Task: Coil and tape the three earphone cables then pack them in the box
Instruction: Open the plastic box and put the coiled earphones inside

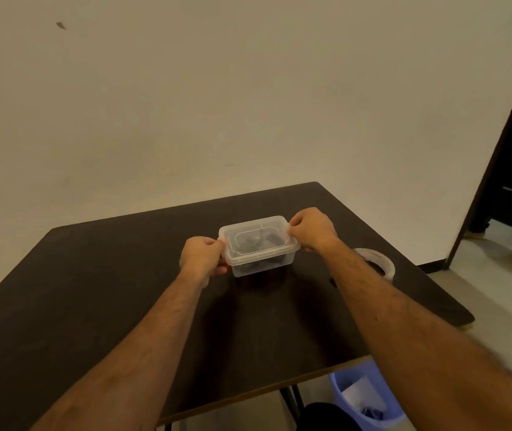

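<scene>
On the dark table (93, 290), the clear plastic box (259, 265) with its lid (256, 239) on sits between the two hands, the left hand (202, 259) pinching its left end and the right hand (312, 228) pinching its right end, dark earphone cables (253, 241) faintly visible inside, a tape roll (379, 264) just right.

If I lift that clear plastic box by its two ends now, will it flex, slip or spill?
The box looks thin-walled and translucent, so it may flex a little under squeeze. It probably weighs little: only dark coiled cables show inside. The lid sits on top, with the left hand and right hand at its ends; whether it is snapped shut I cannot tell, so spilling stays possible.
</scene>
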`<state>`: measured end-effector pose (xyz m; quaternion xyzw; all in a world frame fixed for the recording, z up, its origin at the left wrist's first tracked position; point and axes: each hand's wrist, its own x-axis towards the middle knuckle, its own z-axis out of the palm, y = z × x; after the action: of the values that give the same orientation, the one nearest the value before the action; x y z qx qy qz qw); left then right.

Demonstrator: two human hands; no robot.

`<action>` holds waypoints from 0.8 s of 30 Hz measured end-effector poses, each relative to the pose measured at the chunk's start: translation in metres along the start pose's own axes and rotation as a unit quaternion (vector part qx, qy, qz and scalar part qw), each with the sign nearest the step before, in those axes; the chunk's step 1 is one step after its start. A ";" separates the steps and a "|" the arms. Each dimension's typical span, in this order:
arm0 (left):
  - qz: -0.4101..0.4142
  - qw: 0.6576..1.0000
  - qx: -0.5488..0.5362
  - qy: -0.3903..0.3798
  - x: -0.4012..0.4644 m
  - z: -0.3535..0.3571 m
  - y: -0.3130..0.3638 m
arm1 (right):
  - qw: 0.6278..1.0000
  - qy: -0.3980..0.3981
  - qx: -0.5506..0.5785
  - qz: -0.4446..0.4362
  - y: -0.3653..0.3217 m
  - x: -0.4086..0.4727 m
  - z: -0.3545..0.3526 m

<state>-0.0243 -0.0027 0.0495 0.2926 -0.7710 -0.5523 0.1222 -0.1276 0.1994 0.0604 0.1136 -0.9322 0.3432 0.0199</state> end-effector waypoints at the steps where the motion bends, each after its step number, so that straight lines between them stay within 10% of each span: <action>1: 0.006 1.000 -0.004 -0.003 0.003 0.010 0.007 | 1.000 0.010 -0.001 0.001 0.005 0.006 -0.008; 24: -0.020 0.995 -0.035 -0.088 0.028 0.191 0.059 | 0.989 0.098 -0.051 0.102 0.136 0.070 -0.081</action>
<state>-0.1628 0.1434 0.0315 0.2540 -0.7530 -0.6047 0.0529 -0.2294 0.3384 0.0433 -0.0168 -0.9486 0.3052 0.0815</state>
